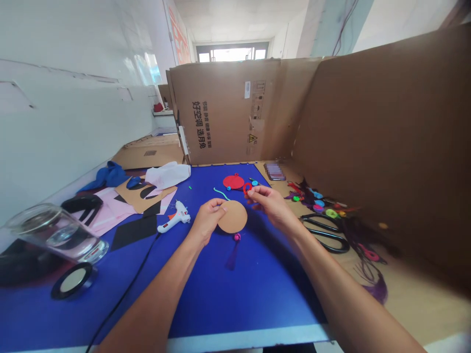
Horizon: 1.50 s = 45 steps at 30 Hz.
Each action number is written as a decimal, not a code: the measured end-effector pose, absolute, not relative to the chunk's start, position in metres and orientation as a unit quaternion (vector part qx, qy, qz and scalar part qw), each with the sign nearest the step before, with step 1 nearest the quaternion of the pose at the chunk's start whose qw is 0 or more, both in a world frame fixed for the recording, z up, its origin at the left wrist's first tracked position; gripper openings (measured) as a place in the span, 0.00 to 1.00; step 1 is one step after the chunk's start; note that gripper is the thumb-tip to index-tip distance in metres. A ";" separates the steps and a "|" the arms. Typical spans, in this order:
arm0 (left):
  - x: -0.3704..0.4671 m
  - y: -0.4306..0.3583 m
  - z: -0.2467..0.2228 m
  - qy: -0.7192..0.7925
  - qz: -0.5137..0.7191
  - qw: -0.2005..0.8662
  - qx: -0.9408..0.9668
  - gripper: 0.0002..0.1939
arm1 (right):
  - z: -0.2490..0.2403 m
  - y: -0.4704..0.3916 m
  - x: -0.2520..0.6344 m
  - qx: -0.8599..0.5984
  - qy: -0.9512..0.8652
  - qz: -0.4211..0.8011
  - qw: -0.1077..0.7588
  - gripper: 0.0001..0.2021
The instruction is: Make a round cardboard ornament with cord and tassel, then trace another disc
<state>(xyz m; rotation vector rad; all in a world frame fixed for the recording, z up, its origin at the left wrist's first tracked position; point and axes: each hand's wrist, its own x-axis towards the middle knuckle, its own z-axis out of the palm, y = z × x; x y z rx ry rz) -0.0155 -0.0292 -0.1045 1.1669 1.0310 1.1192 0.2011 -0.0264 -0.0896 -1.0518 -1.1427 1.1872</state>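
Out at the far left we have the clear glass vessel [59,233] on the blue tabletop [209,304], with the round black-rimmed lid [72,281] just beside it, near the front. Behind them, pink cloth [110,211], and the flat black sheet [134,232] lying short of the white glue gun [176,218], whose black cord runs down to the front edge.

Now the left hand [209,218]: a narrow pinch, thumb on top, holding the tan round cardboard disc [234,218] by its left rim. The disc's right rim is exposed, with blue surface between it and the right arm. A purple tassel with a pink knot [237,237] lies at its near edge, and a wide blue stretch runs from there to the pale front border [250,338].

Beyond the disc sits the flat red disc [233,182]. Just right of it, the right hand [270,203] has thumb and finger closed on the small red ring [247,188], well inside the table's right edge.

Over on the right, black-handled scissors [326,233] lie near the right forearm, colourful tasselled pieces [319,203] behind them, and the tall brown cardboard wall [382,147] bounds that side.
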 end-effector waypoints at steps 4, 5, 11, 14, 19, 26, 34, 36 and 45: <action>-0.014 -0.029 -0.106 0.436 0.477 0.577 0.500 0.20 | -0.088 -0.029 0.195 -0.448 -0.506 0.490 0.550 0.20; -0.013 -0.029 -0.107 0.433 0.476 0.577 0.504 0.20 | -0.089 -0.029 0.194 -0.451 -0.511 0.486 0.547 0.20; -0.009 -0.033 -0.108 0.423 0.474 0.560 0.531 0.16 | -0.094 -0.028 0.190 -0.454 -0.537 0.468 0.536 0.18; -0.008 -0.033 -0.108 0.425 0.479 0.552 0.535 0.15 | -0.096 -0.029 0.188 -0.460 -0.556 0.449 0.527 0.18; -0.009 -0.033 -0.109 0.433 0.481 0.531 0.547 0.13 | -0.097 -0.030 0.186 -0.460 -0.578 0.431 0.518 0.18; -0.008 -0.030 -0.113 0.430 0.482 0.515 0.563 0.11 | -0.093 -0.036 0.182 -0.446 -0.610 0.409 0.512 0.16; -0.006 -0.032 -0.111 0.423 0.486 0.537 0.545 0.12 | -0.100 -0.035 0.178 -0.442 -0.599 0.442 0.501 0.19; -0.006 -0.034 -0.110 0.421 0.483 0.537 0.549 0.12 | -0.100 -0.035 0.178 -0.446 -0.601 0.435 0.501 0.19; -0.005 -0.033 -0.113 0.414 0.480 0.542 0.551 0.15 | -0.101 -0.038 0.175 -0.456 -0.619 0.398 0.500 0.17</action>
